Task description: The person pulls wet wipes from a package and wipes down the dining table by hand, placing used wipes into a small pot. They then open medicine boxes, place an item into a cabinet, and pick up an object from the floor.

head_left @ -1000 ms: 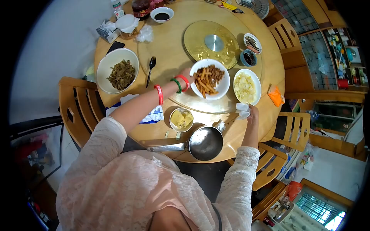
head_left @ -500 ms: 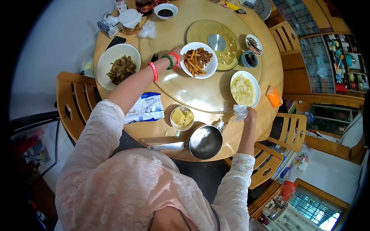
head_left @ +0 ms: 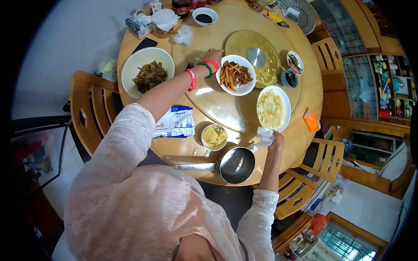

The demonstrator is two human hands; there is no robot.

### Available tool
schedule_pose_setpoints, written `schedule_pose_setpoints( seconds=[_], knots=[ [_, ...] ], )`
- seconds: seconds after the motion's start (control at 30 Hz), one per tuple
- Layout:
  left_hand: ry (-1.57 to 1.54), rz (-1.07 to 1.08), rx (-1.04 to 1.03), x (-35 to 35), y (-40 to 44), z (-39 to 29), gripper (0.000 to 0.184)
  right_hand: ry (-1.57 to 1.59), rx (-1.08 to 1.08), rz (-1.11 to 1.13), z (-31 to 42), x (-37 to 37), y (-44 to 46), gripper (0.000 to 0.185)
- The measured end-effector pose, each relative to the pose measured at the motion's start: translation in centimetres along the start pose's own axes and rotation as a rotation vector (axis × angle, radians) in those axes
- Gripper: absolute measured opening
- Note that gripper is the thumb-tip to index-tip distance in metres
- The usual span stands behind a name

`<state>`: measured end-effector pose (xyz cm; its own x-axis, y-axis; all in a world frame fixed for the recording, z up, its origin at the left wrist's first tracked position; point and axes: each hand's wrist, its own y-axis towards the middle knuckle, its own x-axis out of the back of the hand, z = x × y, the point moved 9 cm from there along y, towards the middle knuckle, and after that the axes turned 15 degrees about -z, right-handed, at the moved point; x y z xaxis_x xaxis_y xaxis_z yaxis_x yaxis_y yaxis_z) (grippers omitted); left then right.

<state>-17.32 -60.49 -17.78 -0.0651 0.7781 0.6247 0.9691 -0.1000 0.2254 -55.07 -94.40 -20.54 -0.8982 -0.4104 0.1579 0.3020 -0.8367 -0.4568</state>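
My left hand, with red and green bracelets at the wrist, is at the upper left rim of a white bowl of brown strips and chopped bits. Its fingers look closed at the rim, though the contact is partly hidden. My right hand pinches a white tissue just below an oval white dish of pale chopped vegetable. Nearby stand a small bowl of yellow mash and a steel saucepan, its handle pointing left.
A large bowl of brown food and a wipes pack lie left. A round glass turntable, small dishes and a sauce bowl stand farther back. Wooden chairs flank the table; an orange packet sits at its right edge.
The bowl of brown strips has turned clockwise, while my left hand has moved up along its left side. My right hand has shifted slightly down and left with the tissue. The view has shifted.
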Motion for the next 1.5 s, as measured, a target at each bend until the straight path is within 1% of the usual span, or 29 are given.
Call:
schedule_pose_setpoints(
  seconds=[0.03, 0.07, 0.13, 0.2, 0.23, 0.3, 0.33, 0.4, 0.43, 0.5, 0.53, 0.57, 0.67, 0.7, 0.77, 0.8, 0.87, 1.0, 1.07, 1.1, 1.13, 1.2, 1.23, 1.3, 1.33, 1.37, 1.43, 1.47, 1.5],
  knots=[
    [0.116, -0.129, -0.068, 2.3, 0.7, -0.5, 0.029, 0.004, 0.0, -0.018, -0.1, -0.1, -0.3, 0.018],
    [0.116, -0.128, -0.067, 3.7, 1.4, -0.4, 0.029, 0.003, 0.0, -0.018, -0.4, -0.3, -0.7, 0.018],
    [0.417, -0.178, 0.009, 7.3, 2.9, 1.5, 0.033, 0.078, -0.037, -0.044, -0.9, -0.5, -1.9, 0.009],
    [0.597, -0.302, -0.001, 10.3, 4.0, 2.6, 0.024, 0.068, -0.037, -0.079, -1.4, -0.3, -2.4, 0.014],
    [0.594, -0.299, -0.007, 10.2, 5.0, 4.2, 0.024, 0.055, -0.037, -0.111, -1.7, 0.0, -2.6, 0.019],
    [0.676, -0.33, -0.043, 9.6, 6.9, 7.6, 0.019, 0.075, -0.029, -0.121, -1.2, 0.0, -3.9, 0.015],
    [0.669, -0.322, -0.051, 10.4, 7.1, 7.7, 0.019, 0.089, -0.02, -0.127, -0.8, 0.1, -4.8, 0.011],
    [0.771, -0.032, -0.104, 9.6, 7.9, 8.4, 0.019, 0.073, 0.018, -0.122, 0.2, -0.4, -6.2, 0.011],
    [0.764, -0.017, -0.117, 9.7, 8.2, 8.8, 0.019, 0.052, 0.051, -0.106, 0.9, -0.9, -7.4, 0.011],
    [0.081, 0.054, -0.076, 9.1, 8.8, 8.7, 0.014, 0.039, 0.06, -0.107, 2.3, -2.2, -9.5, 0.012],
    [-0.063, -0.027, -0.098, 9.9, 8.5, 8.2, 0.017, 0.038, 0.056, -0.068, 2.7, -3.5, -10.3, 0.012],
    [-0.066, -0.023, -0.105, 10.2, 8.4, 8.2, 0.017, 0.038, 0.051, -0.026, 2.9, -4.9, -10.9, 0.013],
    [-0.59, 0.206, 0.358, 10.6, 5.5, 8.5, 0.024, 0.05, 0.056, 0.073, 2.8, -9.0, -11.2, 0.013],
    [-0.591, 0.21, 0.35, 11.3, 4.3, 8.0, 0.024, 0.042, 0.051, 0.085, 2.8, -10.5, -11.4, 0.013],
    [-1.12, 0.397, 0.576, 11.3, 0.6, 6.0, 0.024, 0.077, 0.027, 0.111, 2.9, -13.5, -12.1, 0.014],
    [-1.121, 0.403, 0.571, 12.0, -0.8, 5.5, 0.024, 0.082, 0.031, 0.107, 2.7, -14.6, -11.9, 0.014],
    [-1.384, 0.477, 0.727, 12.7, -4.1, 4.3, 0.028, 0.095, 0.035, 0.147, 1.9, -16.9, -11.1, 0.014],
    [-1.502, 0.61, 0.769, 12.9, -8.9, 3.7, 0.031, 0.072, 0.04, 0.108, 1.4, -19.2, -10.0, 0.014],
    [-1.659, 0.752, 0.82, 12.4, -10.8, 3.3, 0.034, 0.062, 0.044, 0.134, 1.3, -20.1, -9.9, 0.015],
    [-1.66, 0.747, 0.822, 12.5, -11.4, 3.1, 0.034, 0.055, 0.052, 0.159, 1.4, -20.5, -9.6, 0.016],
    [-1.66, 0.721, 0.908, 12.2, -12.3, 2.9, 0.034, 0.052, 0.051, 0.162, 1.8, -20.6, -9.6, 0.016],
    [-1.705, 0.707, 1.026, 11.5, -13.6, 1.7, 0.034, -0.17, 0.116, 0.262, 2.7, -21.2, -10.1, 0.024],
    [-1.704, 0.706, 1.029, 11.1, -14.1, 1.4, 0.034, -0.171, 0.114, 0.262, 3.3, -20.7, -10.4, 0.024],
    [-1.756, 0.733, 1.137, 10.2, -15.0, 0.7, 0.033, -0.434, 0.15, 0.301, 4.0, -20.2, -11.4, 0.034],
    [-1.765, 0.753, 1.132, 10.2, -15.3, 0.1, 0.032, -0.478, 0.208, 0.231, 5.2, -19.4, -12.4, 0.036],
    [-1.766, 0.752, 1.133, 10.0, -15.3, 0.1, 0.032, -0.479, 0.208, 0.231, 5.1, -19.0, -12.5, 0.036],
    [-1.802, 0.837, 1.106, 10.0, -15.9, -0.9, 0.03, -0.265, 0.465, 0.156, 7.7, -17.2, -13.5, 0.033],
    [-1.824, 0.91, 0.993, 10.4, -15.9, -1.8, 0.03, -0.191, 0.501, 0.104, 7.8, -16.3, -14.0, 0.033],
    [-1.823, 0.914, 0.994, 10.5, -16.1, -2.1, 0.03, -0.19, 0.501, 0.101, 7.3, -16.5, -14.9, 0.033]
  ],
)
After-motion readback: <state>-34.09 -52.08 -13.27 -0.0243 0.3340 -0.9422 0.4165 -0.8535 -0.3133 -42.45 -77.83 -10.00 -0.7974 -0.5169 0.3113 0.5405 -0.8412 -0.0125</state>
